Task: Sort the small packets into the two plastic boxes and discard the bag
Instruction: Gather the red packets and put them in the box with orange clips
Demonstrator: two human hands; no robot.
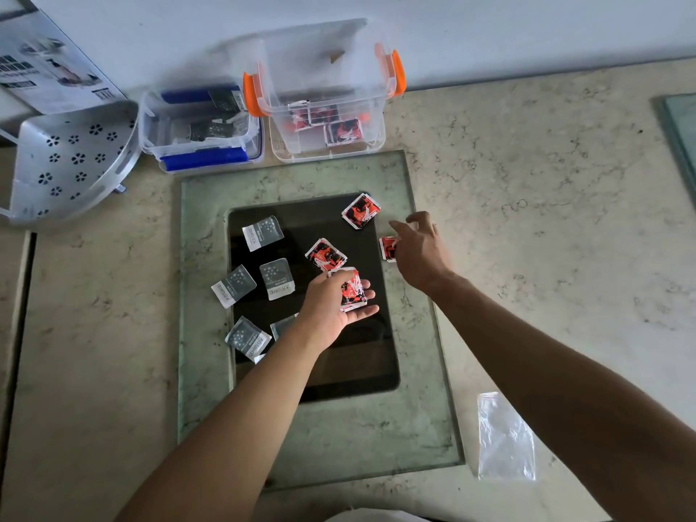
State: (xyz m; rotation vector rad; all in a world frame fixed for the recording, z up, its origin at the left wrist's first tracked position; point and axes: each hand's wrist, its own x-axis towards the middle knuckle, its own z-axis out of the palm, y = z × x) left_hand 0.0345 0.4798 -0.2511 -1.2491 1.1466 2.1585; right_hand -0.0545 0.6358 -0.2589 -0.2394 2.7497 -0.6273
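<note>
My left hand lies palm up over the dark glass panel and holds a small stack of red packets with the thumb across them. My right hand reaches over a red packet at the panel's right edge, fingers spread above it. Two more red packets lie loose, one farther back and one beside my left hand. Several grey packets are scattered on the left of the panel. The orange-latched box holds red packets; the blue-latched box holds grey ones.
The empty clear plastic bag lies on the marble counter at the front right. A perforated metal corner shelf sits at the left, with a printed carton behind it. A glass sheet's edge shows at the far right.
</note>
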